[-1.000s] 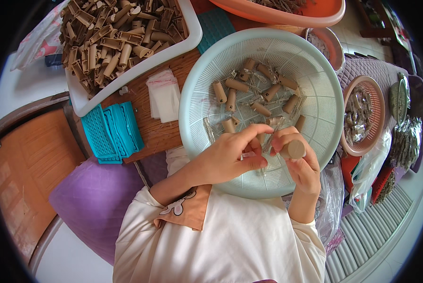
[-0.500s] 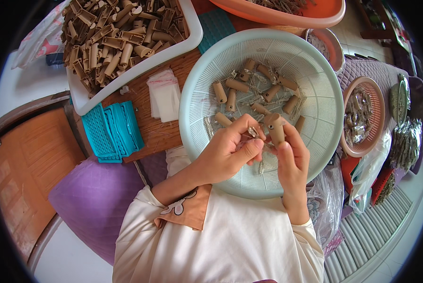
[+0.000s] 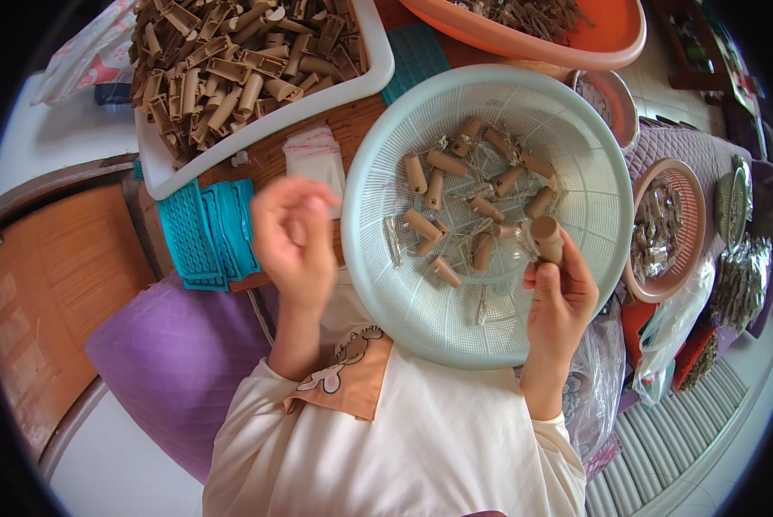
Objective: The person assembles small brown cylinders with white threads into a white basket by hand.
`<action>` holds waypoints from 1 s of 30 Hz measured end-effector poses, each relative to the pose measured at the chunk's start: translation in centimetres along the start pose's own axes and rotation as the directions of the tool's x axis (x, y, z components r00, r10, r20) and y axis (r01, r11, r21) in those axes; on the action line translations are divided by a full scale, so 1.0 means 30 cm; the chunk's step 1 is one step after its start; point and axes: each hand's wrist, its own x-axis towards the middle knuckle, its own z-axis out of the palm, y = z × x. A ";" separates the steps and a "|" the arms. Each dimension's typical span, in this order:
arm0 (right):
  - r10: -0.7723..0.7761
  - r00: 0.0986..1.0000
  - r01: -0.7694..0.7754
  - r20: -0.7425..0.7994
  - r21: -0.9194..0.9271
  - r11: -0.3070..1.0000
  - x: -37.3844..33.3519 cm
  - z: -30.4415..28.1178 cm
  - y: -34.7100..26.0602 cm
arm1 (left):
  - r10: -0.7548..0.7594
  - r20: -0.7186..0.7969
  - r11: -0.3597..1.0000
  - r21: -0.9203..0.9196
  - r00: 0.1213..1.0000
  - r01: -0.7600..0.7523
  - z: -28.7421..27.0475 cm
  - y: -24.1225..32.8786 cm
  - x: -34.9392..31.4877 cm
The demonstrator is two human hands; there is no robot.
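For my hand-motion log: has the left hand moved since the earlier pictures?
Yes, leftward: judged against the pale green basket, the left hand has gone from over its interior to outside its left rim, near the white packets.

A loose cream shirt (image 3: 442, 435) is showing, its sleeves (image 3: 259, 401) stopping well short of the bare hands (image 3: 297, 243), and an orange-brown patch (image 3: 359, 392) on its left side is displaying a white cartoon figure (image 3: 324, 379) and dark lettering (image 3: 352, 344).

Head cam, L fisheye, facing dn, near
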 end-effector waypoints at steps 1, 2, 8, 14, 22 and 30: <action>-0.004 1.000 0.004 0.000 0.042 0.999 0.002 -0.005 0.004 | -0.037 -0.044 0.982 0.184 0.998 0.044 -0.042 -0.049 0.019; -0.007 1.000 0.008 -0.011 0.079 0.997 0.002 -0.011 0.002 | -0.069 -0.086 0.931 0.351 0.994 0.095 -0.062 -0.095 0.039; -0.015 0.999 0.014 0.033 0.038 0.999 0.010 0.010 0.001 | -0.046 0.130 0.595 0.800 0.991 -0.077 -0.098 -0.267 0.028; 0.001 0.998 -0.002 0.068 0.012 1.000 0.013 0.012 0.007 | -0.125 0.013 0.635 0.770 0.992 0.070 -0.078 -0.252 0.042; 0.005 0.997 -0.002 0.076 -0.033 0.999 0.019 0.024 -0.012 | -0.389 -0.085 0.708 0.610 0.917 0.356 -0.103 -0.241 0.075; -0.171 0.979 0.184 0.107 -0.131 0.974 0.022 0.041 -0.053 | -0.399 0.062 0.872 0.332 0.915 0.359 -0.168 -0.072 0.061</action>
